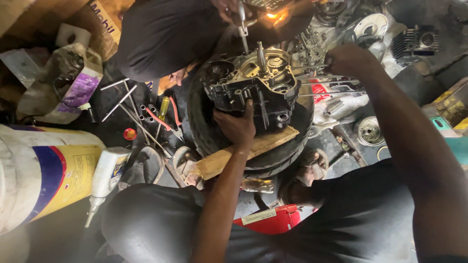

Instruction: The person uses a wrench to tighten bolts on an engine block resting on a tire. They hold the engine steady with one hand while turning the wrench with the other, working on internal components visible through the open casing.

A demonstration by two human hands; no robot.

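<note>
Gripping engine case (253, 85) near edge, left hand (236, 125) steadies it; right hand (347, 59) pinches rods (324, 80) beside case. Assembly step; next needs careful alignment.

Counts on the workshop floor

One engine case (253, 90), one tyre (204, 131), one wooden plank (243, 152), one pair of red pliers (168, 122), one white bottle (108, 176), one big drum (39, 175).

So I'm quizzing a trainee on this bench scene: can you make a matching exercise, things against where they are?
Things:
1. left hand
2. right hand
3. red-handled pliers
4. white squeeze bottle

Places:
A. beside the big yellow-and-blue container
B. on the black engine case's near edge
C. by thin metal rods right of the engine
D. among loose tools left of the tyre

Pairs: 1-B, 2-C, 3-D, 4-A
</note>
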